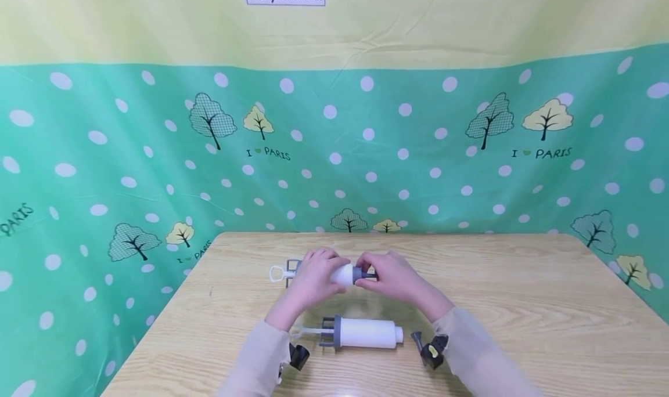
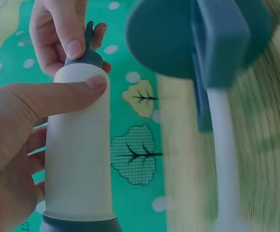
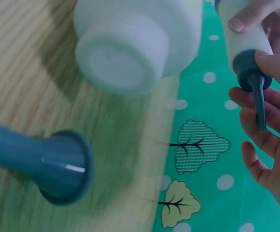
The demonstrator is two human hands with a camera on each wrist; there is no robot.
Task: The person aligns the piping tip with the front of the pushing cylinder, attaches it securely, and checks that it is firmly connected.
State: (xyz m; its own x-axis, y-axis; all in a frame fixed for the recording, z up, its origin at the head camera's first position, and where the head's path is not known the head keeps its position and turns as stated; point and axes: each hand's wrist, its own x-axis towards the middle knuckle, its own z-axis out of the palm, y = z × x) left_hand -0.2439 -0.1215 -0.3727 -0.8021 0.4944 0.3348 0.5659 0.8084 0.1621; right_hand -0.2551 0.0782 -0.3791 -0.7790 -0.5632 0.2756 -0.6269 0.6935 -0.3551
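My left hand (image 1: 316, 275) grips the white barrel of a large plastic icing syringe (image 2: 79, 154), thumb across it near the front end. The syringe lies sideways in the head view, its looped plunger handle (image 1: 277, 274) sticking out left of the hand. At the other end, my right hand (image 1: 392, 278) pinches the base of the dark grey nozzle (image 3: 258, 99), whose narrow tip points toward the palm. In front of both hands, a second syringe (image 1: 368, 333) rests on the table with a bare white tip. Beside that tip lies a loose grey flared nozzle (image 3: 65, 169).
The wooden table (image 1: 522, 304) reaches back to a green and yellow printed curtain (image 1: 366, 124). A small black camera (image 1: 434, 350) on the right wrist hangs close to the loose nozzle, and another (image 1: 299, 356) on the left wrist sits near the second syringe's handle.
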